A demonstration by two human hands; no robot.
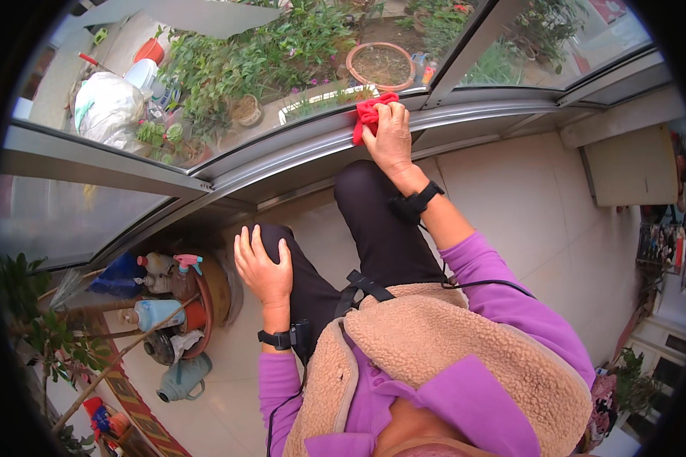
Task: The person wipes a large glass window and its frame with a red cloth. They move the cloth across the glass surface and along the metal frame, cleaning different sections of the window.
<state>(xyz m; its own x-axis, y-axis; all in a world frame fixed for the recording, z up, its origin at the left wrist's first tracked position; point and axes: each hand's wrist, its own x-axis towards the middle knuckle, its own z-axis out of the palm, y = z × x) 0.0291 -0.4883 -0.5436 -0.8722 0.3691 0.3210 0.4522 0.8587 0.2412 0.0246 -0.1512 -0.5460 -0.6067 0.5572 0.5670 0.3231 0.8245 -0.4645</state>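
Note:
My right hand (390, 137) presses a bunched red cloth (370, 114) against the metal window frame (297, 149), at the lower edge of a glass pane. The fingers are curled over the cloth, and part of it sticks out beyond them. On my left knee rests my left hand (264, 268), its fingers spread and nothing in it. Both wrists wear black straps with small devices and cables. Through the glass pane (251, 85) a planted garden bed shows.
To the left, a brown tub (204, 320) holds bottles, among them a spray bottle (184, 277). A grey-green watering jug (184, 377) lies near it on the tiled floor (509, 205). Plant branches (63, 343) reach in from the left. A pale cabinet (629, 165) stands at the right.

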